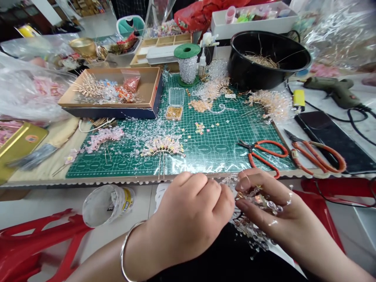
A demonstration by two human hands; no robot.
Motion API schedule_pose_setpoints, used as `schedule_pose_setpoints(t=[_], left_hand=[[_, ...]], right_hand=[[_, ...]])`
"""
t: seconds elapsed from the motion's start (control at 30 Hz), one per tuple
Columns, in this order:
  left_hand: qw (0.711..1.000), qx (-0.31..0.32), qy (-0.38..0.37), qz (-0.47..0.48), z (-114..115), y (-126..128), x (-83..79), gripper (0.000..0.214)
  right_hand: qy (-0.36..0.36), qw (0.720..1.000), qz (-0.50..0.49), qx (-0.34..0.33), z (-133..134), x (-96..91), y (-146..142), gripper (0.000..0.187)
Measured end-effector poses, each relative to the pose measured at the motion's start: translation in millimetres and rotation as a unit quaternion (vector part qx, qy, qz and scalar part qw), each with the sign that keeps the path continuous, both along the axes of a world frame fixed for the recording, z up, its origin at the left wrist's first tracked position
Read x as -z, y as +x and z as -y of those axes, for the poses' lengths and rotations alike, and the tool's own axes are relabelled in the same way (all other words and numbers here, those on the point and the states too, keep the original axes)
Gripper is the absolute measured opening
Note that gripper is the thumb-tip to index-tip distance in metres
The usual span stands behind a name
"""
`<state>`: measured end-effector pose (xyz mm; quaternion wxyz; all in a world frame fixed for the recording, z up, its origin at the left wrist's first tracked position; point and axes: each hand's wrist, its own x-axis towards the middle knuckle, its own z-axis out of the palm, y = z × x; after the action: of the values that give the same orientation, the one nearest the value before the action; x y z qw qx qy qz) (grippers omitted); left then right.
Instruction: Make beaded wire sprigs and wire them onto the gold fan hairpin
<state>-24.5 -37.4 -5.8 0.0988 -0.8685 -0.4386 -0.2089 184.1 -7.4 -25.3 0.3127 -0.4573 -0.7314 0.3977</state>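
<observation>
My left hand is curled closed in front of the table edge, its fingertips meeting my right hand. My right hand pinches a clear beaded wire ornament that hangs down over my dark lap. Both hands grip this bead piece together. A silver bangle circles my left wrist. On the green cutting mat just beyond lie a finished pink beaded hair comb and loose clear beads.
Two orange-handled pliers lie at the mat's right, by a black phone and glue gun. A black bowl, wire spool, bead box stand behind. Red stools and a plastic tub sit below.
</observation>
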Motion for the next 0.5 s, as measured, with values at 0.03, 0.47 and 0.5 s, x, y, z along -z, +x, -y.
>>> schedule_pose_setpoints(t=[0.03, 0.47, 0.5], left_hand=[[1.0, 0.0, 0.004, -0.007, 0, -1, -1.8, 0.01], [0.999, 0.005, -0.035, 0.031, 12, -1, -16.5, 0.02], [0.998, 0.01, -0.038, 0.04, 12, 0, -14.7, 0.023]], right_hand=[[0.007, 1.0, -0.004, -0.001, 0, 0.7, 0, 0.009], [0.042, 0.996, -0.029, 0.07, -3, 5.2, 6, 0.016], [0.04, 0.996, -0.032, 0.074, -4, 4.7, 6, 0.014]])
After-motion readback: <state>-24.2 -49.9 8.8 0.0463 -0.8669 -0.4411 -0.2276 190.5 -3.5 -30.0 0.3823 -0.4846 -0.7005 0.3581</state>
